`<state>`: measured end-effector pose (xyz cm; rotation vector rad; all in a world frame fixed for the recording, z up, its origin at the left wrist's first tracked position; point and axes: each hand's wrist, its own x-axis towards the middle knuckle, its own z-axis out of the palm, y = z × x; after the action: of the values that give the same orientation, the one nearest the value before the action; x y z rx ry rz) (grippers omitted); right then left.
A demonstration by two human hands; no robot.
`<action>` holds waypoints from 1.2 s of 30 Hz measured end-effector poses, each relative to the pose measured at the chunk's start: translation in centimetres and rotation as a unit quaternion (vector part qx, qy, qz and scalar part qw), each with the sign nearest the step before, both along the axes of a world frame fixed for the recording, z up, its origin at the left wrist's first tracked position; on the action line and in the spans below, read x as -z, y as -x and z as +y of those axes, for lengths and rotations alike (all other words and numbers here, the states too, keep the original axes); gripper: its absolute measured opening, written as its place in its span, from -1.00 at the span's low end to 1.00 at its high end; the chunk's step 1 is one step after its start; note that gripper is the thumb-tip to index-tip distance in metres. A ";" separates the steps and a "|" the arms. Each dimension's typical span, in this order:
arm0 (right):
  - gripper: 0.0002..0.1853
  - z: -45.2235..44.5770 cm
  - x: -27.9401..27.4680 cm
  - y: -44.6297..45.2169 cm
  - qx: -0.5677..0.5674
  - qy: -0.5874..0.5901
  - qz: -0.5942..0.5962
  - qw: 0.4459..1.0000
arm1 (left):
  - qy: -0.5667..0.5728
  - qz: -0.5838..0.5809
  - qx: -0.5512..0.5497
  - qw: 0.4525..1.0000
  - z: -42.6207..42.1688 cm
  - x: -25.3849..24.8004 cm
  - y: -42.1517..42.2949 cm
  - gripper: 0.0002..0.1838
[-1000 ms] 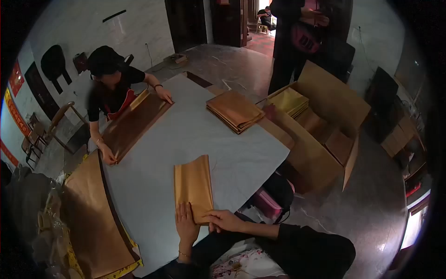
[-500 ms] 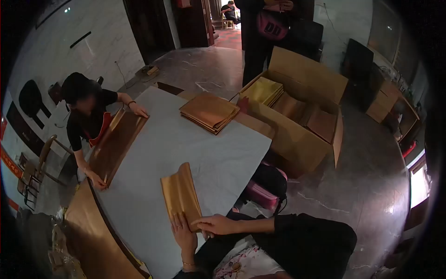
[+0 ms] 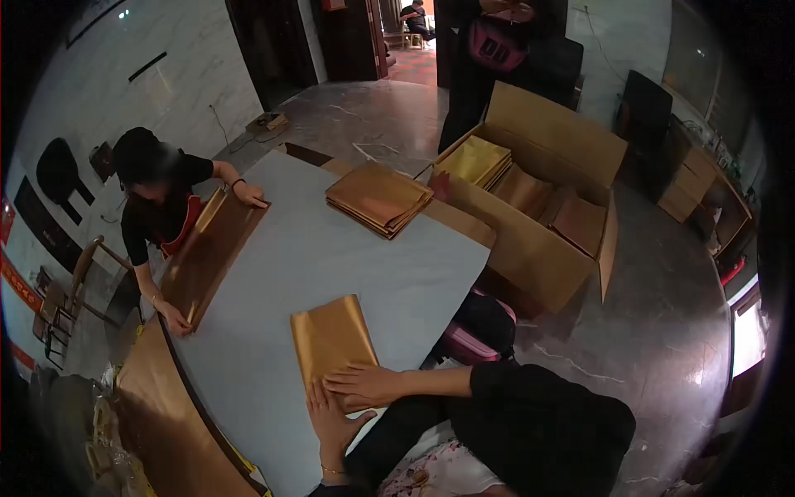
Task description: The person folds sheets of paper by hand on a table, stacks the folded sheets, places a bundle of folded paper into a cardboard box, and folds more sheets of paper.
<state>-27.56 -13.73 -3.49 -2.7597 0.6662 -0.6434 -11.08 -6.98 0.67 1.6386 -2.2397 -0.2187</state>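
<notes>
A folded gold sheet [image 3: 334, 335] lies on the pale table cover [image 3: 273, 381] in front of me. My left hand [image 3: 333, 421] rests on its near left corner, fingers extended. Across the sheet's near part lies my right hand [image 3: 364, 383], flat with the fingers spread, its fingertips by my left fingers. Neither hand is wrapped round anything. Beyond, a stack of folded copper-gold sheets [image 3: 379, 197] sits on the table.
At the table's left side a person [image 3: 157, 182] holds a long folded sheet [image 3: 217, 263] at both ends. An open cardboard box [image 3: 530, 236] with folded sheets stands at the right. Another person [image 3: 468, 83] stands behind it. A pink and black bag [image 3: 476, 335] is beside the table.
My right hand has moved from the sheet's near right edge onto its top and opened flat. The sheet, curved before, now lies flatter. The view has swung to the right since the first frame.
</notes>
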 end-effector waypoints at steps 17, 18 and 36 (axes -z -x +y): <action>-0.40 -7.4 -1.8 8.7 0.220 -0.079 0.122 0.965 | 0.032 -0.031 -0.009 0.999 -0.2 2.3 -0.3 -0.02; -0.40 -8.4 -1.9 9.0 0.246 -0.097 0.122 0.957 | 0.033 -0.023 -0.010 0.999 -0.2 2.1 -0.2 -0.03; -0.46 -8.9 -2.9 -0.5 -0.129 -0.061 0.125 0.982 | -0.002 0.017 -0.075 0.997 -0.2 2.3 -0.2 0.02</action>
<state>-27.10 -22.65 -0.55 -2.7687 0.3665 -0.1959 -10.88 -7.22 -1.66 1.7809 -2.0825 -0.2094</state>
